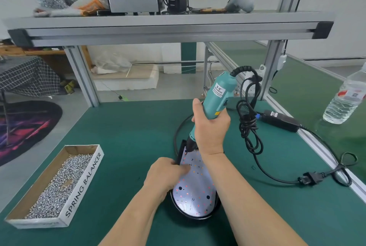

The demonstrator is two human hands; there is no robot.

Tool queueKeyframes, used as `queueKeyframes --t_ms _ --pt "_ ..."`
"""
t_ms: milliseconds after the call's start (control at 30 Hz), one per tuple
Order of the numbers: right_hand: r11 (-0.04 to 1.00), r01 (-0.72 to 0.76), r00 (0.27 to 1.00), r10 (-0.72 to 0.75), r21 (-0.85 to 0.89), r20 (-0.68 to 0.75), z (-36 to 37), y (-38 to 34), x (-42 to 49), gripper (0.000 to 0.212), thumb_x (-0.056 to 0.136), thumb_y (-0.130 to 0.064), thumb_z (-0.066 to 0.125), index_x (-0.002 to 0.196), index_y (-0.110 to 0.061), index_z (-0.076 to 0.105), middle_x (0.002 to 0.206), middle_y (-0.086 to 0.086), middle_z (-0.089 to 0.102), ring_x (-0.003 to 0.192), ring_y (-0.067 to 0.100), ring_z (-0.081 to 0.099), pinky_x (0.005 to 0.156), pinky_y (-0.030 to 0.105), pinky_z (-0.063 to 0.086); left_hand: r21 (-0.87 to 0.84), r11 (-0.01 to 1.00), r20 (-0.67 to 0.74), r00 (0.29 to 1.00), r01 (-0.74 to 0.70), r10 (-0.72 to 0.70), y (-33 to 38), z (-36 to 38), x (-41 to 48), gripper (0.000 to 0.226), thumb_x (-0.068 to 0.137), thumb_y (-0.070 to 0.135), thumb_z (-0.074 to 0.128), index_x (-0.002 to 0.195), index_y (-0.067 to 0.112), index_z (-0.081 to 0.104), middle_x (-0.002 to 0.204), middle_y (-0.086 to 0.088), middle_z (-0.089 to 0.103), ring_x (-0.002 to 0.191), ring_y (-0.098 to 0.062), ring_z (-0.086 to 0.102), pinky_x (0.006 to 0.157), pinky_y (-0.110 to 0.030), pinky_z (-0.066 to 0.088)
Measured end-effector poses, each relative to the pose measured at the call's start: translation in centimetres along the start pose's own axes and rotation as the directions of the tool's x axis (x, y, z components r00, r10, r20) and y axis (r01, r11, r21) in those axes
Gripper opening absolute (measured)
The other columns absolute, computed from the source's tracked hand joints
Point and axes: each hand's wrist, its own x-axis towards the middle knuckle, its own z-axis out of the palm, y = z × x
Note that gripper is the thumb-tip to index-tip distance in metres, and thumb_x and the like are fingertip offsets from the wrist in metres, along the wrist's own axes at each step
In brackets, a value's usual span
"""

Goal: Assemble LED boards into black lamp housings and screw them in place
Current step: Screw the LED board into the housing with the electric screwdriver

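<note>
A white LED board (195,190) dotted with small red and orange LEDs lies inside a black lamp housing (198,218) on the green table, near its front. My left hand (168,174) grips the housing's left rim, its thumb pressing on the board. My right hand (210,128) grips a teal electric screwdriver (217,95), held tilted. The screwdriver's tip (186,151) touches the far left corner of the board. Whether a screw sits under the tip cannot be seen.
A cardboard tray (83,186) marked SPRING BALANCER, full of small silver screws, lies at the left. The screwdriver's black cable (248,124) and power adapter (279,119) lie at the right, with a water bottle (345,101) beyond. An aluminium shelf (170,25) spans overhead.
</note>
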Motion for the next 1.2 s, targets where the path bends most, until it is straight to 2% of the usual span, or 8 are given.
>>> queueKeyframes --t_ms 267,500,667,800,867,1000,1100,1200 --pt "1.0 -0.017 0.99 0.019 -0.012 0.142 0.7 0.4 -0.2 0.05 0.076 -0.033 0.071 0.072 0.01 0.045 0.058 0.026 0.047 0.051 0.032 0.043 0.05 0.044 0.043 -0.044 0.999 -0.07 0.997 0.012 -0.015 -0.8 0.4 0.4 0.054 0.067 0.03 0.076 0.036 0.02 0.033 0.043 0.011 0.025 0.045 -0.016 0.021 0.051 -0.025 0.014" --pt "0.997 -0.071 0.983 0.073 -0.02 0.171 0.8 0.4 -0.6 0.043 0.079 -0.026 0.073 0.063 -0.015 0.035 0.049 -0.009 0.035 0.046 0.014 0.032 0.046 0.026 0.033 -0.005 1.0 -0.091 0.996 0.017 -0.017 -0.4 0.7 -0.3 0.036 0.052 0.039 0.064 0.034 0.022 0.038 0.038 0.011 0.023 0.054 -0.021 0.025 0.054 -0.026 0.016" --pt "0.998 -0.044 0.985 0.049 -0.036 0.164 0.2 -0.7 -0.6 0.044 0.08 -0.034 0.073 0.073 0.0 0.048 0.058 0.01 0.047 0.055 0.034 0.047 0.054 0.038 0.045 -0.062 0.998 -0.068 0.998 0.007 -0.011 -0.7 0.5 -0.1 0.048 0.062 0.031 0.072 0.035 0.021 0.034 0.041 0.011 0.025 0.049 -0.018 0.023 0.052 -0.025 0.017" --pt "0.999 -0.001 0.999 0.003 -0.049 0.041 -1.7 -3.0 2.2 0.029 0.079 -0.046 0.074 0.089 -0.022 0.061 0.066 -0.006 0.063 0.061 0.016 0.061 0.063 0.033 0.055 -0.11 0.994 -0.047 0.999 0.008 -0.013 -0.2 0.4 -0.1 0.039 0.051 0.033 0.07 0.052 0.022 0.032 0.057 0.001 0.032 0.062 -0.02 0.028 0.061 -0.031 0.021" --pt "0.989 -0.01 0.999 0.005 -0.15 -0.032 -3.9 -3.5 4.4 0.038 0.078 -0.051 0.073 0.102 -0.027 0.058 0.075 -0.014 0.066 0.068 0.014 0.065 0.07 0.039 0.057 -0.139 0.99 -0.037 0.999 0.004 -0.009 -0.1 0.3 -0.1 0.038 0.05 0.032 0.07 0.061 0.019 0.036 0.065 -0.004 0.034 0.068 -0.02 0.029 0.066 -0.036 0.022" --pt "0.907 -0.14 0.989 0.108 -0.398 -0.102 -10.0 -1.2 6.5 0.046 0.084 -0.045 0.073 0.113 -0.023 0.044 0.089 -0.009 0.063 0.074 0.017 0.066 0.071 0.043 0.057 -0.173 0.985 -0.029 1.0 -0.004 -0.001 -0.4 0.2 0.2 0.044 0.051 0.031 0.071 0.055 0.023 0.028 0.063 -0.004 0.035 0.066 -0.021 0.03 0.066 -0.035 0.023" --pt "0.794 -0.279 0.96 0.226 -0.54 -0.164 -14.1 1.6 6.5 0.049 0.09 -0.034 0.07 0.119 -0.015 0.036 0.104 0.007 0.063 0.088 0.034 0.065 0.082 0.05 0.056 -0.195 0.981 0.009 1.0 0.021 -0.02 -0.6 0.0 0.5 0.042 0.05 0.035 0.074 0.064 0.018 0.039 0.065 -0.007 0.044 0.064 -0.021 0.038 0.067 -0.034 0.029" --pt "0.646 -0.369 0.928 0.301 -0.669 -0.221 -16.5 3.4 6.8 0.049 0.09 -0.03 0.069 0.121 -0.012 0.035 0.108 0.012 0.062 0.09 0.034 0.063 0.084 0.049 0.054 -0.215 0.976 0.035 0.999 0.039 -0.032 -0.9 -0.2 0.8 0.043 0.052 0.036 0.076 0.075 0.005 0.057 0.072 -0.013 0.063 0.063 -0.029 0.058 0.068 -0.037 0.046"
